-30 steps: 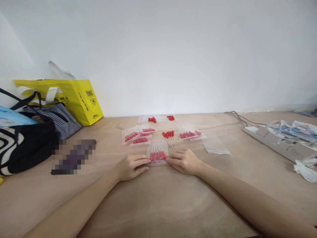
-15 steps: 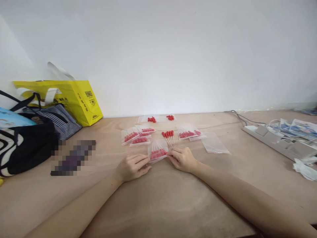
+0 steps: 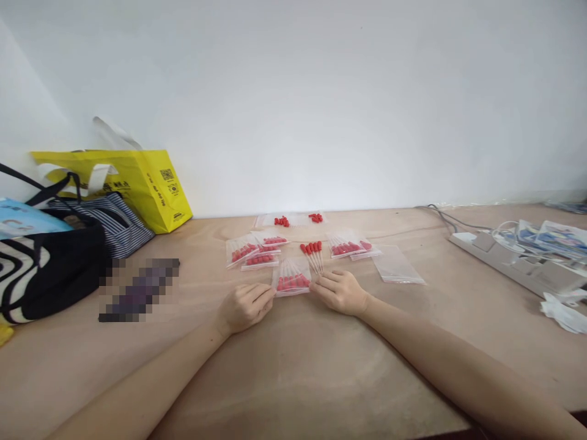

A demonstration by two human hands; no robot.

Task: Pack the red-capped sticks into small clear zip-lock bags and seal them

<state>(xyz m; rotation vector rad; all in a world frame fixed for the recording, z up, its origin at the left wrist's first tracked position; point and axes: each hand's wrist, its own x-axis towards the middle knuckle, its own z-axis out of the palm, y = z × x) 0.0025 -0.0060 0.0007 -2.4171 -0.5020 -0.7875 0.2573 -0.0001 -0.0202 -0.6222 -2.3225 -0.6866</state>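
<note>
A clear zip bag (image 3: 293,278) holding several red-topped droppers lies between my hands. My left hand (image 3: 247,305) is closed on its lower left corner. At the right corner, my right hand (image 3: 339,293) pinches the bag's edge. Just beyond my right fingers, several loose droppers (image 3: 312,249) lie fanned out, red bulbs away from me. Filled bags (image 3: 260,258) overlap behind to the left, and more filled bags (image 3: 347,246) lie to the right. Beside those is a flat bag (image 3: 398,265) with nothing visible inside.
Near the wall, red-topped pieces (image 3: 281,221) lie on clear plastic. A yellow bag (image 3: 160,189), a striped pouch (image 3: 123,223) and a black bag (image 3: 59,269) stand at left, by a blurred dark item (image 3: 142,290). At right are a power strip (image 3: 513,263) and crumpled white tissue (image 3: 566,315).
The bag between my hands has turned slightly, its lower edge now more level. My left fingers have drawn closer together at its corner.
</note>
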